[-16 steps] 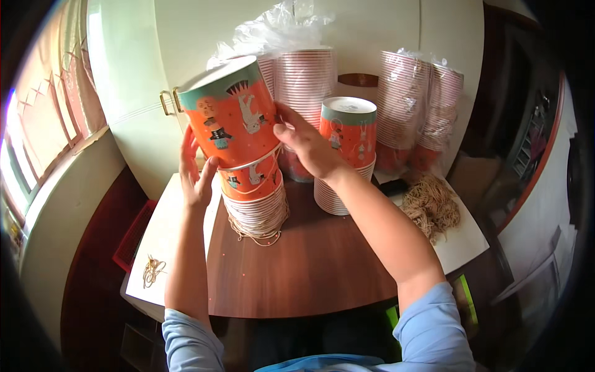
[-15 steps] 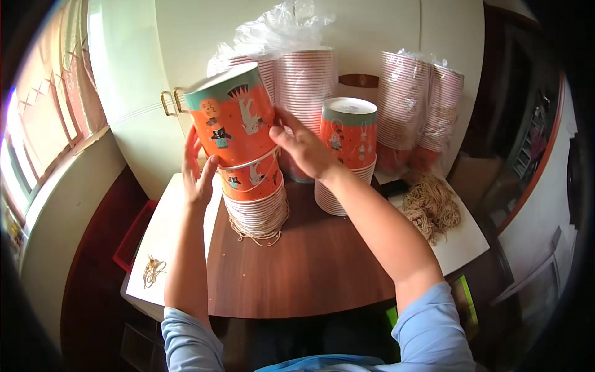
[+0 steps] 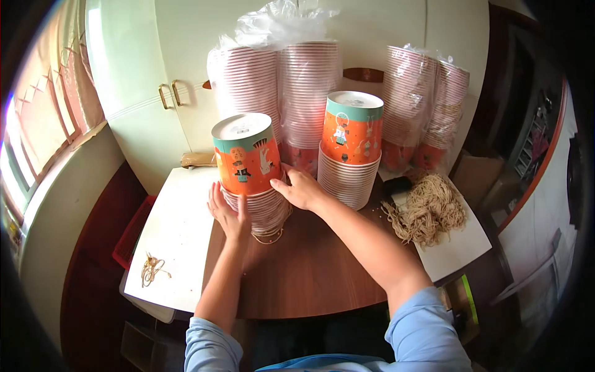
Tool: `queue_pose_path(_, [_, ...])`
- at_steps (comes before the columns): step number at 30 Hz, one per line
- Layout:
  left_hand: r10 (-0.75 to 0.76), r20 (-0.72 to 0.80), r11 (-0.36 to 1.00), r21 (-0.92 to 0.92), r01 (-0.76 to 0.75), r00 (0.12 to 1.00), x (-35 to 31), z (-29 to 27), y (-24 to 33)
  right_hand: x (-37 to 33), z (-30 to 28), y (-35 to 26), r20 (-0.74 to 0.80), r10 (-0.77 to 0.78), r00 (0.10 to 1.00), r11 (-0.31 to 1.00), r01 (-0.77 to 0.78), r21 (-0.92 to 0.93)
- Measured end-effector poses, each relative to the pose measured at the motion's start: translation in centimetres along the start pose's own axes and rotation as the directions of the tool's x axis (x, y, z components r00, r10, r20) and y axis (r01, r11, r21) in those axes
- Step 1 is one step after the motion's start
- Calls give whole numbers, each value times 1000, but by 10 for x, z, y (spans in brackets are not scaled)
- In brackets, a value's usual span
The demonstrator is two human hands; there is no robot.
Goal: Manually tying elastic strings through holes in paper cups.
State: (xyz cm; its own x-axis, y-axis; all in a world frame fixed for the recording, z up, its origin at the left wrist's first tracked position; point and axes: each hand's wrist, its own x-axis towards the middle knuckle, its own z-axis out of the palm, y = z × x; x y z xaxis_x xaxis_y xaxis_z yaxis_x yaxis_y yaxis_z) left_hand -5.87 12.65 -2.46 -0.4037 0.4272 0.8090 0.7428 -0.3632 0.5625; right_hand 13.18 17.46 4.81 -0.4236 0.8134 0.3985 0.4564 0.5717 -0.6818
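Note:
An orange and green paper bucket (image 3: 245, 162) with printed figures sits upside down on top of a stack of nested paper buckets (image 3: 263, 208). My left hand (image 3: 228, 214) lies along the left of its lower rim, fingers stretched. From the right, my right hand (image 3: 302, 188) holds the same rim, its thumb on the front and its other fingers partly hidden behind. Thin cord loops (image 3: 268, 235) hang around the lower part of this stack. Just to the right stands another stack of upturned buckets (image 3: 350, 180), topped by a similar orange bucket (image 3: 353, 131).
Tall plastic-wrapped bucket stacks (image 3: 308, 93) stand at the back, with more wrapped stacks (image 3: 406, 93) to the right. A heap of tan cord (image 3: 431, 211) lies on the table's right side beside a black object (image 3: 396, 186). A few cords (image 3: 153, 270) lie at the left.
Both hands have lowered the orange bucket from a tilted, raised position onto the left stack, where it now sits level. My view has shifted slightly.

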Motion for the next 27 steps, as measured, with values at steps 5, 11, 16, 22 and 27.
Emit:
queue_pose_path(5, [618, 259, 759, -440, -479, 742, -29, -5, 88, -24, -64, -29, -479, -537, 695, 789, 212, -576])
queue_pose_path(11, [693, 449, 707, -575, -410, 564, -76, 25, 85, -13, -159, -24, -444, -421, 791, 612, -113, -783])
queue_pose_path(16, [646, 455, 745, -552, -375, 613, -78, 24, 79, 3, -172, -25, -434, -210, 876, 780, -118, -615])
queue_pose_path(22, [609, 459, 779, -501, -377, 647, -81, 25, 77, 13, -193, -33, -440, -308, 844, 749, -70, -659])
queue_pose_path(27, [587, 466, 796, -481, -367, 662, -82, 25, 74, 19, -224, -64, -484, -368, 794, 762, -40, -646])
